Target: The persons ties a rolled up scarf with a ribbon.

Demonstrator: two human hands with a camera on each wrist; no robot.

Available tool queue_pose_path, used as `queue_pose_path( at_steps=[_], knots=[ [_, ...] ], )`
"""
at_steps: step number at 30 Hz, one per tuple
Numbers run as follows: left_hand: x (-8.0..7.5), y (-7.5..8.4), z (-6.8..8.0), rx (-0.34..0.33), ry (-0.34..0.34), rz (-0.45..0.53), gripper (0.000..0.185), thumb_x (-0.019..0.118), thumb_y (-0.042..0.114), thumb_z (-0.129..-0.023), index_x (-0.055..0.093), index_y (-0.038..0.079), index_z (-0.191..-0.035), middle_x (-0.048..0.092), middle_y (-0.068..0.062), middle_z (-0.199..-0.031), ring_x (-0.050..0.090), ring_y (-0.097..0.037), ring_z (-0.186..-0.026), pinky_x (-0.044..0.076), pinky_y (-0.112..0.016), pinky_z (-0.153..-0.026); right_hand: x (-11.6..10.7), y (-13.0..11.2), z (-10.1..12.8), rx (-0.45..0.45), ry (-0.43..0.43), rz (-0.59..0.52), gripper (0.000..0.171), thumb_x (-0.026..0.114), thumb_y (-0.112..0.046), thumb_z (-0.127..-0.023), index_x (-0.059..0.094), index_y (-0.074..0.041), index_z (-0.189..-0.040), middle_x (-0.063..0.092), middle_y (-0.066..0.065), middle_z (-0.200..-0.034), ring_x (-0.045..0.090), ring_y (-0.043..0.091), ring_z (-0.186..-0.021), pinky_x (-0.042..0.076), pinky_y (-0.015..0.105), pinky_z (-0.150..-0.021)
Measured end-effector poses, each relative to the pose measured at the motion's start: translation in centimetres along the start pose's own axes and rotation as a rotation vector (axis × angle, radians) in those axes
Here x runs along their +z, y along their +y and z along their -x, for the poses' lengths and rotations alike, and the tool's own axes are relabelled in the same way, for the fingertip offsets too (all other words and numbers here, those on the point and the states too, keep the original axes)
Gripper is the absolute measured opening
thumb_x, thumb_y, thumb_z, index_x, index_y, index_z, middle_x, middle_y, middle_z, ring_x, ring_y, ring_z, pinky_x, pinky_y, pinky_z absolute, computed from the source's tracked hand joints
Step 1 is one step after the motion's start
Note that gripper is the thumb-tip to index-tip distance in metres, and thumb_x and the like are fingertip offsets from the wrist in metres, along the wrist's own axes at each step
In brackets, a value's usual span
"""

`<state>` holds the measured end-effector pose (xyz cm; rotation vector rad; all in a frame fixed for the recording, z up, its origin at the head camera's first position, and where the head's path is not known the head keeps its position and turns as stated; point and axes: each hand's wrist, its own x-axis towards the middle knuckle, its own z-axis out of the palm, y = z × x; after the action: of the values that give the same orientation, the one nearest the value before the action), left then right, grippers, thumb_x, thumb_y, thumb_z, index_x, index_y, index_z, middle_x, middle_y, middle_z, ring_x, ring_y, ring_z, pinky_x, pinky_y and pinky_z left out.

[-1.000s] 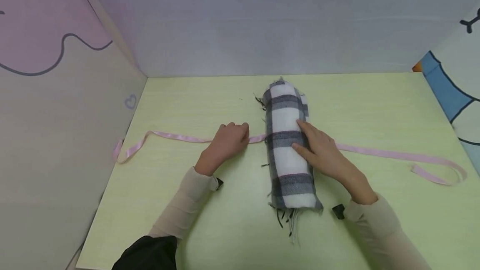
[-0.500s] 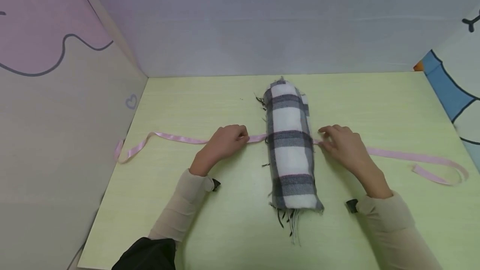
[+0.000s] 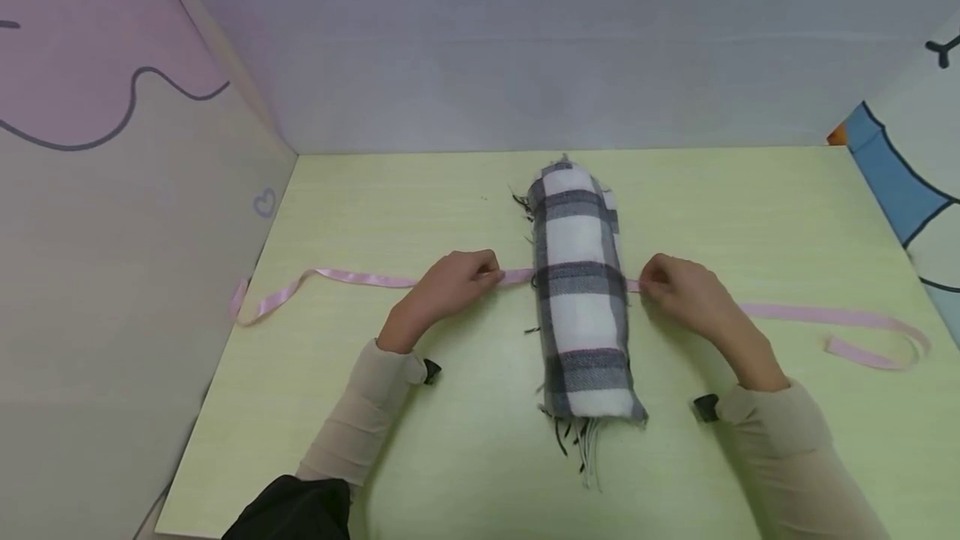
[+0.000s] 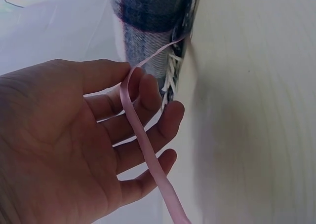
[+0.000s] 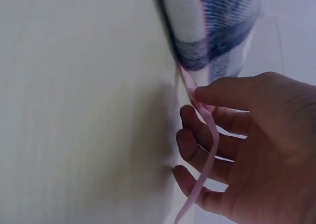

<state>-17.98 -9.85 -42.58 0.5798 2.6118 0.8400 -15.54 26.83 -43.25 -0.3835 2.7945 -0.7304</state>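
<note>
A rolled plaid scarf (image 3: 581,298) in white and grey lies lengthwise in the middle of the yellow-green table (image 3: 450,440). A pink ribbon (image 3: 352,277) runs under it and out to both sides. My left hand (image 3: 483,273) pinches the ribbon just left of the roll. In the left wrist view the ribbon (image 4: 148,150) passes between thumb and forefinger toward the scarf (image 4: 148,26). My right hand (image 3: 651,280) pinches the ribbon close to the roll's right side. The right wrist view has the ribbon (image 5: 210,150) held at the fingertips beside the scarf (image 5: 212,21).
The ribbon's left end curls near the left wall (image 3: 150,273), and its right end (image 3: 870,348) loops back near the right panel (image 3: 900,182). A grey back wall (image 3: 562,65) closes the far side. Scarf fringe (image 3: 585,448) hangs toward the front edge.
My right hand came off the top of the scarf, moved to its right side and took hold of the ribbon there. The left hand stayed on the ribbon.
</note>
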Motion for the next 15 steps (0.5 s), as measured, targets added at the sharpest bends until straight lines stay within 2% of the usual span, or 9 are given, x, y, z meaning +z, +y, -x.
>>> queue_pose_path(
  at_steps=[4, 6, 8, 11, 15],
  knots=[
    [-0.1, 0.2, 0.0, 0.013, 0.001, 0.045, 0.019, 0.056, 0.031, -0.109, 0.066, 0.016, -0.103, 0.057, 0.001, -0.081, 0.046, -0.014, -0.070, 0.039, -0.032, -0.067, -0.7, 0.3, 0.0, 0.012, -0.073, -0.040, 0.025, 0.059, -0.018, -0.106, 0.069, 0.004, -0.114, 0.074, 0.022, -0.106, 0.070, 0.037, -0.097, 0.054, 0.054, -0.085],
    [-0.1, 0.3, 0.0, 0.015, -0.003, 0.066, 0.020, 0.056, 0.031, -0.109, 0.065, 0.016, -0.101, 0.054, 0.001, -0.079, 0.045, -0.014, -0.068, 0.038, -0.032, -0.066, -1.0, 0.5, 0.0, 0.001, -0.103, -0.035, 0.028, 0.058, -0.020, -0.107, 0.071, 0.005, -0.112, 0.073, 0.017, -0.094, 0.066, 0.028, -0.083, 0.053, 0.045, -0.074],
    [0.0, 0.3, 0.0, 0.020, -0.008, 0.075, 0.021, 0.056, 0.031, -0.109, 0.065, 0.015, -0.101, 0.053, 0.002, -0.078, 0.044, -0.014, -0.067, 0.038, -0.031, -0.065, -1.3, 0.7, 0.1, -0.006, -0.133, -0.039, 0.029, 0.058, -0.021, -0.108, 0.072, 0.003, -0.109, 0.069, 0.010, -0.086, 0.058, 0.020, -0.075, 0.046, 0.038, -0.069],
    [0.1, 0.3, 0.1, 0.030, -0.012, 0.090, 0.022, 0.056, 0.031, -0.109, 0.066, 0.013, -0.101, 0.053, 0.002, -0.077, 0.043, -0.014, -0.066, 0.037, -0.031, -0.064, -1.6, 0.7, 0.3, -0.017, -0.177, -0.055, 0.030, 0.056, -0.023, -0.109, 0.074, 0.001, -0.104, 0.066, 0.003, -0.082, 0.046, 0.015, -0.072, 0.038, 0.032, -0.066],
    [0.1, 0.4, 0.1, 0.041, -0.015, 0.091, 0.022, 0.056, 0.030, -0.109, 0.067, 0.013, -0.102, 0.052, 0.002, -0.077, 0.043, -0.013, -0.066, 0.037, -0.031, -0.065, -2.4, 0.6, 0.5, 0.004, -0.207, -0.074, 0.029, 0.056, -0.025, -0.109, 0.074, -0.003, -0.104, 0.069, 0.005, -0.090, 0.048, 0.015, -0.077, 0.039, 0.032, -0.069]
  ],
)
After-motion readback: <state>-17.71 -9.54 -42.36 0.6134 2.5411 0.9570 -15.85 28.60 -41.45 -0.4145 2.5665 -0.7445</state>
